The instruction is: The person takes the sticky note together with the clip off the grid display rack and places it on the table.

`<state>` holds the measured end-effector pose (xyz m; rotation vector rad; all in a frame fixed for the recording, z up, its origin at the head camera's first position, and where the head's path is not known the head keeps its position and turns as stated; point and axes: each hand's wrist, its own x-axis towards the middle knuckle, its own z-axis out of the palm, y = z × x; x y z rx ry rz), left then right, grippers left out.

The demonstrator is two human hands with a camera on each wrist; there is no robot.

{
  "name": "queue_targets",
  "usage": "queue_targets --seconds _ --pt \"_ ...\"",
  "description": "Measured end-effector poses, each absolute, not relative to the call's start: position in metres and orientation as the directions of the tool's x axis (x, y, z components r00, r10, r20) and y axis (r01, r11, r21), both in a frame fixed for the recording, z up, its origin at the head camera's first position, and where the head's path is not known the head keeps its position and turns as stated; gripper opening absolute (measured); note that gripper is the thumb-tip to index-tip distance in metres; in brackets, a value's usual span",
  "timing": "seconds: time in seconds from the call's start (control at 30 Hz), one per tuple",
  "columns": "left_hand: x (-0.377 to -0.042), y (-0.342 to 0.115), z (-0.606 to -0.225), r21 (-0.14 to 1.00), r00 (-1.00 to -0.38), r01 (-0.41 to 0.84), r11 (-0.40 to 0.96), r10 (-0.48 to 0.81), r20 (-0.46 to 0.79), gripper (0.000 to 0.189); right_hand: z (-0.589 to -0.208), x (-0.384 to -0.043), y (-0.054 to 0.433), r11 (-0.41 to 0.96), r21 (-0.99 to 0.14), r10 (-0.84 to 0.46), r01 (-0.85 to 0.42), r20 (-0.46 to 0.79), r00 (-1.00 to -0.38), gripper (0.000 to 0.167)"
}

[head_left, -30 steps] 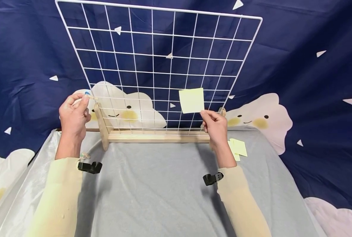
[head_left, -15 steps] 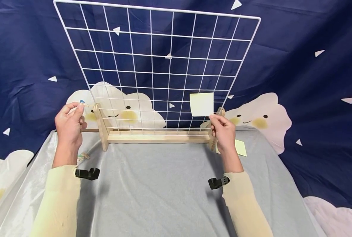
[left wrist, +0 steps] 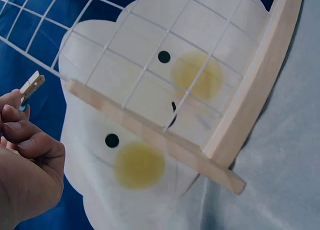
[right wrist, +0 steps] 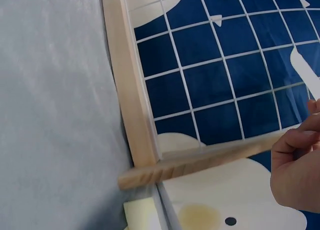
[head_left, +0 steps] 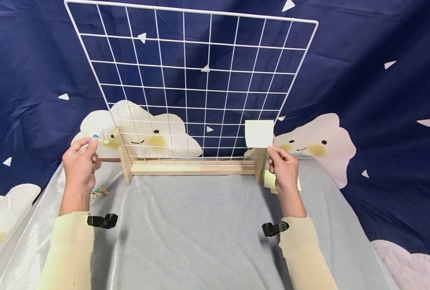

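Note:
My left hand [head_left: 79,163] pinches a small wooden clothespin [left wrist: 33,85] between thumb and forefinger, left of the wire grid's lower corner; a bit of blue shows near it. My right hand [head_left: 284,165] pinches a pale yellow sticky note [head_left: 259,133] by its lower right corner, holding it upright before the grid's lower right part. In the right wrist view that note is seen nearly edge-on. The white wire grid [head_left: 184,88] stands in a wooden base [head_left: 193,170] with an upright foot at either end. Both hands are apart from the grid.
More yellow sticky notes [head_left: 270,182] lie on the grey cloth [head_left: 186,233] behind my right wrist, partly hidden. Several small clothespins [head_left: 100,192] lie in a heap right of my left wrist. A dark blue curtain [head_left: 381,96] with clouds hangs behind the grid.
My right hand has moved right and down with the sticky note, away from the grid's middle. My left hand has moved down and slightly left with the clothespin. The grid stays put.

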<state>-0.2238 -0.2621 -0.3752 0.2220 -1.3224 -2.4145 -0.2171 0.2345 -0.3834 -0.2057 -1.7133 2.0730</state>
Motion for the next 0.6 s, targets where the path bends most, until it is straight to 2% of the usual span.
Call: queue_targets --seconds 0.6 --pt "-0.214 -0.277 -0.411 0.866 -0.902 0.187 -0.463 -0.430 -0.035 0.010 -0.398 -0.209 0.262 -0.152 -0.975 0.478 -0.163 0.072 -0.875 0.004"
